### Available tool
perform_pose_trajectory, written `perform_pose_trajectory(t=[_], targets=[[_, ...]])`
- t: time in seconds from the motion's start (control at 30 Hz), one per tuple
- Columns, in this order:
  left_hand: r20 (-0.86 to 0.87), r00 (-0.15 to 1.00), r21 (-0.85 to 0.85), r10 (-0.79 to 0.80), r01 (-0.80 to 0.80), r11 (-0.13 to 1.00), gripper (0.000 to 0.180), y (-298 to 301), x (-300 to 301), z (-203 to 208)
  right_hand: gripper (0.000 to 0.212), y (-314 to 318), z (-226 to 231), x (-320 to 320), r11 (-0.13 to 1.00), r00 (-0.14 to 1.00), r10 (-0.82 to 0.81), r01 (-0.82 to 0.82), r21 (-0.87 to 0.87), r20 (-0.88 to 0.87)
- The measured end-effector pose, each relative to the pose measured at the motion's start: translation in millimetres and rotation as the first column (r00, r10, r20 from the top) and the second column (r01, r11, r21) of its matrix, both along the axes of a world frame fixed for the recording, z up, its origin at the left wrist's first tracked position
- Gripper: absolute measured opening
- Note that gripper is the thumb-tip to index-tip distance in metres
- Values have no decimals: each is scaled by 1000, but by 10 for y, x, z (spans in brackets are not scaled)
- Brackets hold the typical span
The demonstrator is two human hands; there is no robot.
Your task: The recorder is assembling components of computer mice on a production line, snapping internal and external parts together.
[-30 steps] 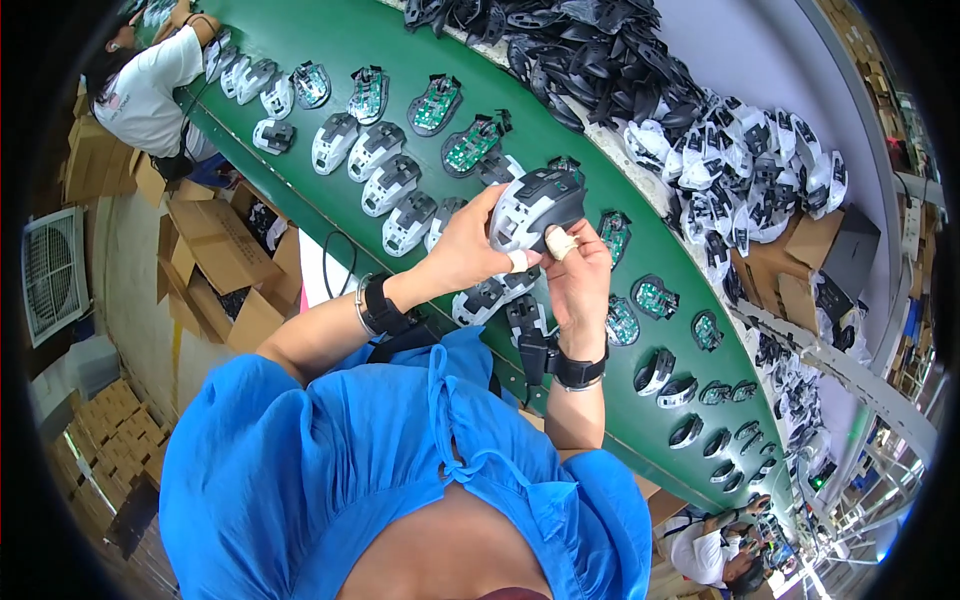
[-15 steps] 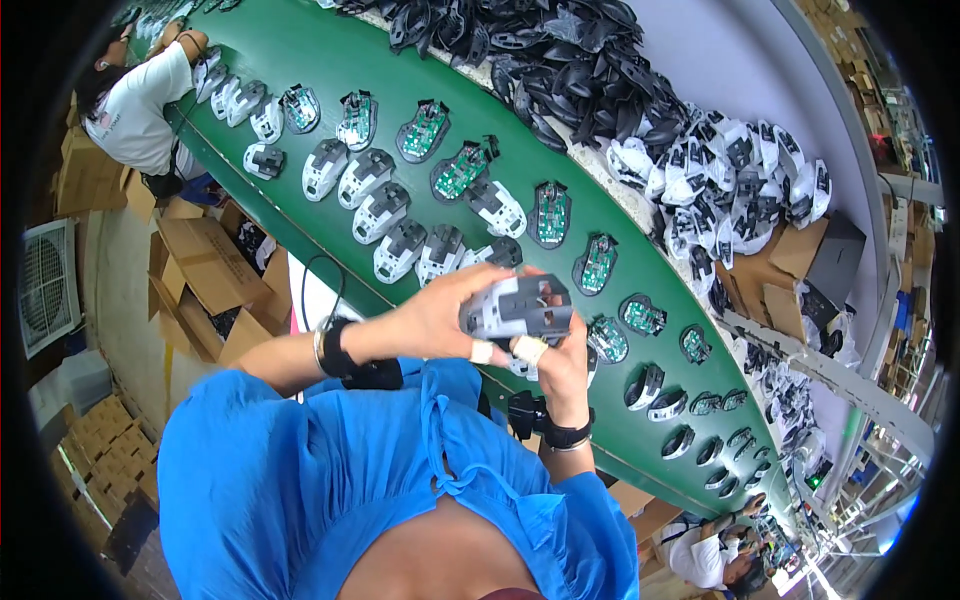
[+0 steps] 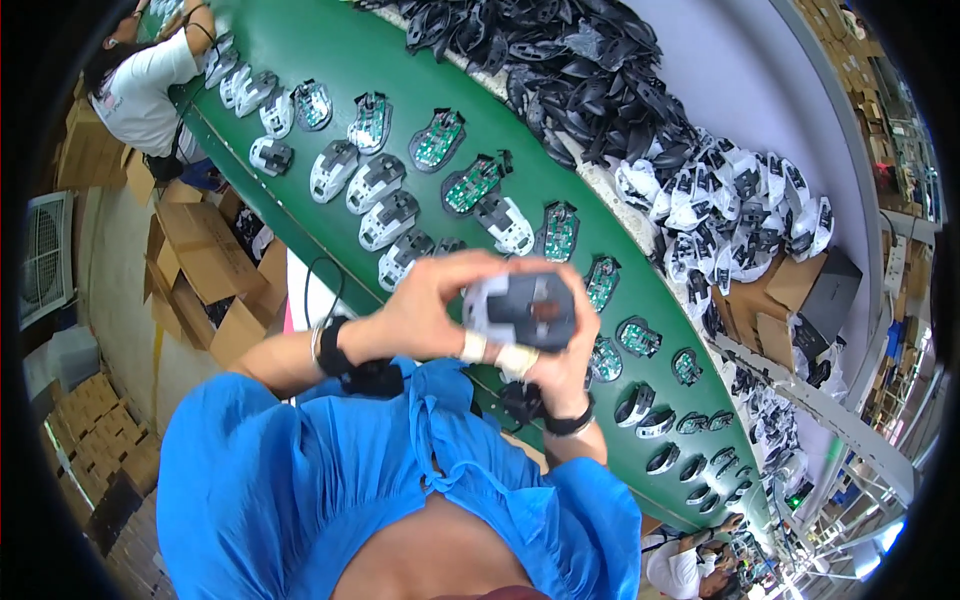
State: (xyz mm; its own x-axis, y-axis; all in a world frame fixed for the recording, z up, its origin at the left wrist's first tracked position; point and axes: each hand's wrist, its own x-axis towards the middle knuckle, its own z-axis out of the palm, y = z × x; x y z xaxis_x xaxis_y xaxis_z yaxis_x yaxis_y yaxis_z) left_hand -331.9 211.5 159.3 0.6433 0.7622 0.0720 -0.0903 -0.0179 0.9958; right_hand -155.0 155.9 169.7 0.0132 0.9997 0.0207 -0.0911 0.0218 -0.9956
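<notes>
A computer mouse [image 3: 518, 310] with a light grey and dark grey shell is held between my two hands above the green table's near edge. My left hand [image 3: 425, 302] grips its left side, thumb along the near edge. On the right side, my right hand [image 3: 572, 362] wraps round it, its thumb close to the left one. Both thumbs wear pale wraps. A brownish-red patch shows through an opening in the dark part. Just beyond my hands lie a grey mouse shell [image 3: 505, 224] and a mouse base with a green circuit board [image 3: 558, 232].
Rows of mouse shells and circuit-board bases cover the green table [image 3: 330, 95]. Black plastic parts [image 3: 585, 75] and bagged grey shells [image 3: 735, 200] are heaped along the far side. Cardboard boxes [image 3: 215, 255] stand at left. One person [image 3: 150, 85] sits far left, another [image 3: 680, 570] lower right.
The mouse has turned in my hands, so its dark upper face now shows more fully. Both hands stay closed on it, the right shifted slightly. The view has moved a little.
</notes>
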Motion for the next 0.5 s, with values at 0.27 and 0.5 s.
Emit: perform_pose_trajectory(t=[0.27,0.5], targets=[[165,982,-130,90,-69,989,69,259,139,-24,91,364,-15,-1,997,894,-30,-3,-73,-446],[152,985,150,-84,61,987,81,179,52,-80,86,80,-89,-112,984,880,-176,161,-70,-441]])
